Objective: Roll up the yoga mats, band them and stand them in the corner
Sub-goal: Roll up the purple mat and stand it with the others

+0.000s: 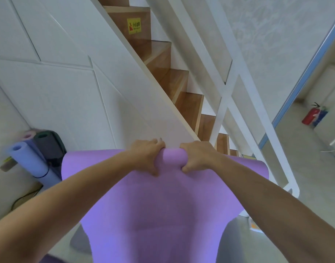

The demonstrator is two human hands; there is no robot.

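A purple yoga mat (155, 202) hangs unrolled in front of the wooden staircase (181, 80), lifted by its top edge. Left hand (146, 156) and right hand (198, 156) each grip that bunched edge, close together. Rolled mats (32, 158) stand in the left corner.

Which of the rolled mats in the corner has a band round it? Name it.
The light blue rolled mat, frontmost: a dark band circles it low down. No band shows on the pink-ended mat or the dark green mat.

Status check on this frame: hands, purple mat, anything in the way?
Left hand and right hand grip purple mat top edge. Mat unrolled, hanging. Rolled mats stand in corner. Nothing in the way.
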